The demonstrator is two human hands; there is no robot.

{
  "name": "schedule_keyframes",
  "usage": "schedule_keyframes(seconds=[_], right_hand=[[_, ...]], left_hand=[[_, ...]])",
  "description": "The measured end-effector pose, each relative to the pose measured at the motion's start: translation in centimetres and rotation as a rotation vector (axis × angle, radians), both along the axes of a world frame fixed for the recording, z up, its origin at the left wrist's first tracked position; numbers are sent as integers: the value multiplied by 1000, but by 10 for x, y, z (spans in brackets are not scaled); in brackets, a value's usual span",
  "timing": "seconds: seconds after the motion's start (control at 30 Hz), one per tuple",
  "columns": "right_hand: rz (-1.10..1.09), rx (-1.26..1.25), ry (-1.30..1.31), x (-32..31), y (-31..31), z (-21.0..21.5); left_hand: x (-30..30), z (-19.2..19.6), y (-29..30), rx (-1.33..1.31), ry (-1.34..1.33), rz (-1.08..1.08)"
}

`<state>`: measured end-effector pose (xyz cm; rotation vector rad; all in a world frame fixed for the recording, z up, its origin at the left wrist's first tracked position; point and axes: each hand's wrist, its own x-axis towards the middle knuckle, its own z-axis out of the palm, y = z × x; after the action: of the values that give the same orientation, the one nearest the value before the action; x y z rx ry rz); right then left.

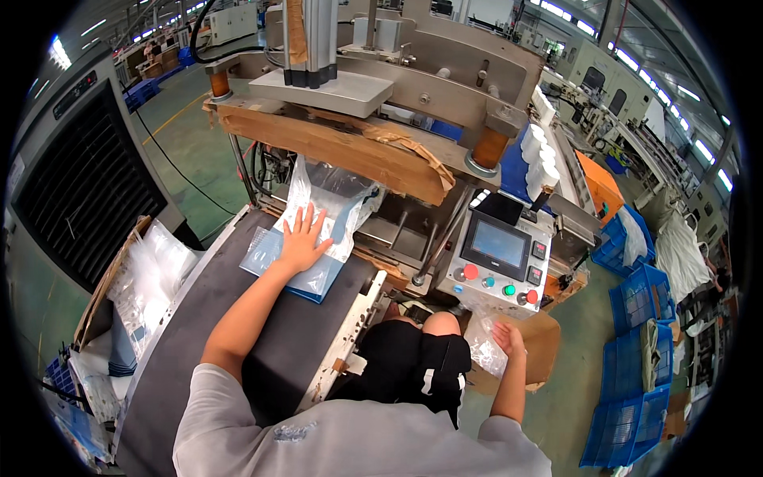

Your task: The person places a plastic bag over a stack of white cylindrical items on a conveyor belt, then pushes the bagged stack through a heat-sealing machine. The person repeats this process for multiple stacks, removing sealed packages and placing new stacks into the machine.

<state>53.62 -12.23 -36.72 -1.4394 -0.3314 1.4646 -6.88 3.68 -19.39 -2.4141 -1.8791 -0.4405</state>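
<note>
My left hand (302, 242) lies flat with its fingers spread on a clear plastic bag (338, 226) and flat blue-and-white packages (318, 278). These rest on the end of a dark conveyor belt (298, 342), and the bag's far part reaches under the press's brown-wrapped bar (334, 151). Low on the right, my right hand (509, 339) is held with loosely bent fingers beside crumpled clear plastic (484, 343). That plastic is at an open cardboard box (542, 350); no firm grip on it shows.
A control panel (501, 254) with a screen and coloured buttons stands right of the press. Blue crates (632, 374) line the right side. At the left, a carton holds clear plastic bags (155, 270), near a black-grilled cabinet (75, 175). White rolls (540, 155) stand behind the panel.
</note>
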Motion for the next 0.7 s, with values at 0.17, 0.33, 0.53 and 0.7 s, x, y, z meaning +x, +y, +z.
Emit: schedule_keyframes(seconds=[0.17, 0.33, 0.53, 0.7], right_hand=[[-741, -115, -69, 57, -29, -69], [-265, -210, -330, 5, -13, -75], [87, 275, -643, -145, 20, 3], [307, 540, -1547, -243, 3, 90]], left_hand=[[-1, -2, 1, 3, -4, 5], [4, 6, -1, -38, 17, 14], [3, 2, 3, -24, -17, -16], [1, 0, 2, -11, -5, -2]])
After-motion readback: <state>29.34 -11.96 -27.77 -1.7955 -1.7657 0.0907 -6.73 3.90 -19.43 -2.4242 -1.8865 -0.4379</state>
